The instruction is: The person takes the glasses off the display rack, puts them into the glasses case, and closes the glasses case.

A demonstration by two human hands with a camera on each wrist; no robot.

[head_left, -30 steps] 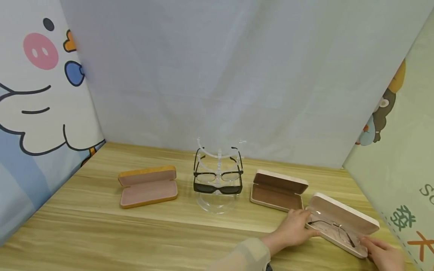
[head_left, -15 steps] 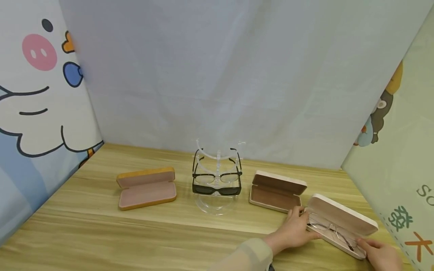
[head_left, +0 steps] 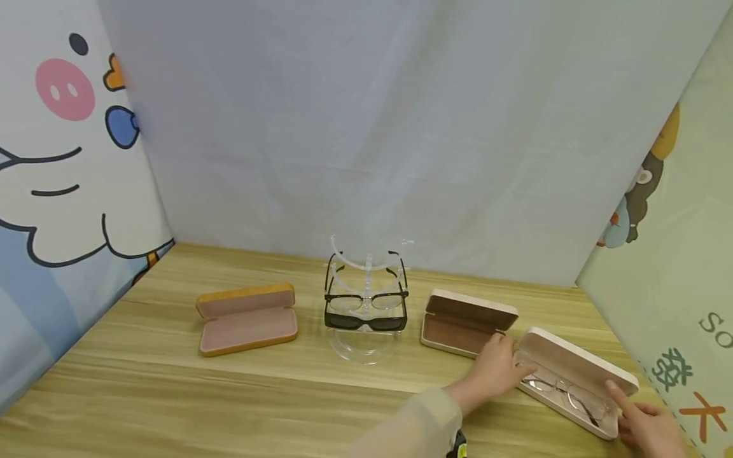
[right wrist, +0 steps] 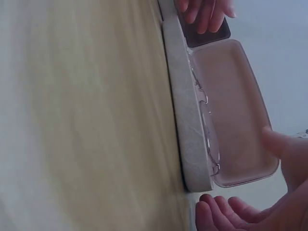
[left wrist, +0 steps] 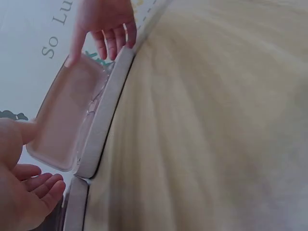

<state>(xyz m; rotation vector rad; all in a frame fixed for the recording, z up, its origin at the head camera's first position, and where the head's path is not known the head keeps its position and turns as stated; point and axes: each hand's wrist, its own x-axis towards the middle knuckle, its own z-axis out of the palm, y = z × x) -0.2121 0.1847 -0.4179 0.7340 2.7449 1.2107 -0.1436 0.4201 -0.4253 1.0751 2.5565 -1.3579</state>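
A white glasses case (head_left: 578,407) with a pale pink lining lies with its lid raised at the right of the table. Thin-rimmed eyeglasses (head_left: 558,385) lie in its lower half, temples folded. My left hand (head_left: 491,374) is at the case's left end, its thumb by the lid and its fingers loosely bent in front of the brown-lined case (head_left: 452,343). At the other end, the thumb of my right hand (head_left: 649,425) touches the lid's inner edge. Its other fingers curve loosely beside the end of the case, as the right wrist view shows.
A clear display stand (head_left: 362,353) at the middle bears black-framed glasses (head_left: 346,301) above dark sunglasses (head_left: 383,323). An orange glasses case (head_left: 247,342) with pink lining stands raised-lidded on the left. Grey cloth (head_left: 366,127) hangs behind the table.
The eyeglasses have settled lower in the white case. Both hands have let go of its ends; the right thumb has shifted up to the lid and the left fingers have lifted away.
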